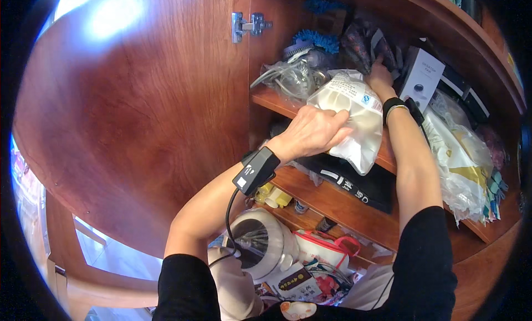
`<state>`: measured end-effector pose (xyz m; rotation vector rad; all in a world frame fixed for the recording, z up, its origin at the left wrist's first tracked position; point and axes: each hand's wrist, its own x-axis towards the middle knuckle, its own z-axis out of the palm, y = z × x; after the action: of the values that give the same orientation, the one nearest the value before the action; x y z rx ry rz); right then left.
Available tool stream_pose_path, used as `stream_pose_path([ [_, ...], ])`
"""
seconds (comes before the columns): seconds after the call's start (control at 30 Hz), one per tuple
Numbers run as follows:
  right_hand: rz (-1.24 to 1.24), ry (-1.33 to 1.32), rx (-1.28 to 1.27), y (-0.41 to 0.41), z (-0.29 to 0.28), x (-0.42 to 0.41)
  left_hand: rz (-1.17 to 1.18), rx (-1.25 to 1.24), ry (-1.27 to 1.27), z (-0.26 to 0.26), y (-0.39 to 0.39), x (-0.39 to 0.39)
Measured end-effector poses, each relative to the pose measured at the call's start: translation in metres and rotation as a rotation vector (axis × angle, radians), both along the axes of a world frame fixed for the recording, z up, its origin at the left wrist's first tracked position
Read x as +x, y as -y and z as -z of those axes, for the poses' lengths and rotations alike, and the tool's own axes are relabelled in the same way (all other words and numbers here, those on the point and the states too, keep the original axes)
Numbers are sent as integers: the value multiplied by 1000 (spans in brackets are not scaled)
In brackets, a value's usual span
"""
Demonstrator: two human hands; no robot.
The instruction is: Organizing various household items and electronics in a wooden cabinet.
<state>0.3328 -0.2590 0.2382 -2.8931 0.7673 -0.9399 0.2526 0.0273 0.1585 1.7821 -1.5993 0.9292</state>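
Note:
My left hand grips a clear plastic bag with white, round-rimmed items inside, perhaps disposable cups or bowls. A printed label faces up on it. The bag hangs over the front edge of the upper shelf. Deeper in the cabinet, my right hand reaches past that bag to a dark patterned bundle at the back. Its fingers touch the bundle's edge, but their far side is hidden, so whether they hold it cannot be told.
The wooden cabinet door stands open on the left, on a metal hinge. A white printed box and a white-and-gold plastic bag flank my right arm. Below are a black printed bag and a white lidded appliance.

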Motion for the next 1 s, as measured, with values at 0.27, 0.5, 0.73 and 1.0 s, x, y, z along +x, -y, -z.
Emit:
stream_pose_path([
  [0.27,-197,241,-310,-41,-13,-46,-243,-215,-78,-3,21,-3],
  [0.5,-638,315,-571,-100,-11,-121,-548,-326,452,-12,26,-15],
  [0.73,-1224,105,-282,-108,-14,-122,-864,-205,353,-33,32,-14],
  [1.0,-431,359,146,-14,-69,-41,-858,-1,407,-31,27,1],
])
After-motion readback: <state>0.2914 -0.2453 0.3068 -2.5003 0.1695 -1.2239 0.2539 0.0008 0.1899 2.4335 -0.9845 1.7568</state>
